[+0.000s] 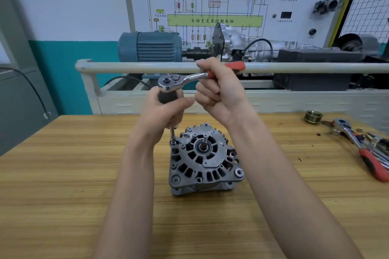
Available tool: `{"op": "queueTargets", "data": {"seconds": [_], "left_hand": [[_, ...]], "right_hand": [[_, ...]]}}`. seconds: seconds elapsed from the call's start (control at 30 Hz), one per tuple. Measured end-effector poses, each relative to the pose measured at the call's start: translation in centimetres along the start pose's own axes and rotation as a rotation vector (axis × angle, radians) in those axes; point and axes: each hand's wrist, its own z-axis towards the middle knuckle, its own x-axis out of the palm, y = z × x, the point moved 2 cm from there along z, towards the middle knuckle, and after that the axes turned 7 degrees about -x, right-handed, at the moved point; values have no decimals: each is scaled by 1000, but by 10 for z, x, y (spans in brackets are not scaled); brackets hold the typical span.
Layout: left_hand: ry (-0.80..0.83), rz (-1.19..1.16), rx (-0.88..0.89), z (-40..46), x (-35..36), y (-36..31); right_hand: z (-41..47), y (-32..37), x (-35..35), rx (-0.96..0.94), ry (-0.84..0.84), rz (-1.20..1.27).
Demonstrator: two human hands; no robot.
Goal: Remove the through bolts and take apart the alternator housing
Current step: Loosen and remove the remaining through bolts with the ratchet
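Note:
A grey alternator (pixel 205 161) stands on the wooden bench (pixel 63 174), its bearing face turned up. A ratchet wrench (pixel 185 80) with a red handle sits atop a black-handled extension (pixel 173 132), whose socket is seated on a through bolt at the housing's upper left rim. My left hand (pixel 166 109) grips the black handle just under the ratchet head. My right hand (pixel 219 90) holds the red handle, fingers curled round it. The bolt itself is hidden under the socket.
A brass-coloured pulley (pixel 313 116) lies at the far right of the bench. Beside it lie a second red-handled ratchet (pixel 362 149) and other tools. Behind the bench runs a white rail (pixel 294 67), with a blue motor (pixel 149 46) and a wiring board beyond.

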Motion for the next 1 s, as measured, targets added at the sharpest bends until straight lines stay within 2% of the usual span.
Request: {"op": "queueTargets", "data": {"seconds": [0.07, 0.13, 0.2, 0.23, 0.3, 0.47, 0.53, 0.63, 0.8, 0.83, 0.9, 1.0], "left_hand": [[-168, -9, 15, 4, 3, 0], [-411, 4, 26, 7, 12, 2], [-620, 4, 36, 7, 20, 4], [-666, 7, 40, 6, 21, 5], [-592, 37, 44, 6, 16, 4], [19, 54, 52, -1, -6, -1], [142, 74, 8, -4, -5, -1], [39, 27, -20, -3, -2, -3], [-538, -12, -20, 6, 12, 0], [-603, -16, -22, 6, 15, 0], [-599, -6, -16, 5, 14, 0], [-296, 10, 26, 2, 2, -2]], "right_hand": [[-10, -8, -2, -170, -123, 33], [-23, -18, -1, -338, -220, 41], [-31, -26, 3, -424, -258, 51], [-32, -26, 5, -435, -257, 54], [-28, -20, 6, -392, -221, 35], [0, 3, 2, -5, 24, -71], [4, 5, 3, 81, 96, -102], [1, 2, 3, 25, 27, -61], [-25, -22, 7, -368, -211, -8], [-28, -25, 9, -407, -226, -6], [-27, -22, 10, -388, -215, -11], [-12, -6, 7, -207, -92, -63]]}}
